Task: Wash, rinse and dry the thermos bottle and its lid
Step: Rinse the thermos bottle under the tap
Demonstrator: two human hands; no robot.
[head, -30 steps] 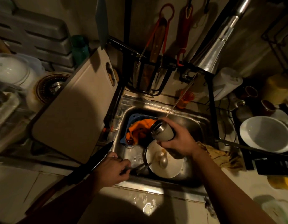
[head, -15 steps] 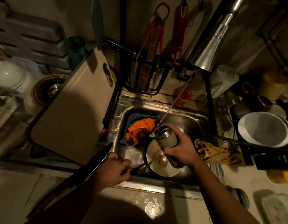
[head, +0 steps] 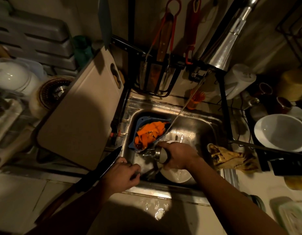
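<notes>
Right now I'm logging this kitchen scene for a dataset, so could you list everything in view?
thermos bottle: 1, steel, tipped over the sink, in the right hand
sink: 1, steel, centre
water stream: 1, thin, falling from the tap into the sink
plate: 1, white, in the sink under the bottle
strainer basket: 1, blue, sink's far left corner, holding orange peels
cutting board: 1, beige, left of the sink
knife: 1, dark blade, on the counter by the left hand
bowl: 1, white, right rack
cloth: 1, yellowish, sink's right rim
left hand: 1, at the sink's near rim, grips a utensil
right hand: 1, grips the bottle
</notes>
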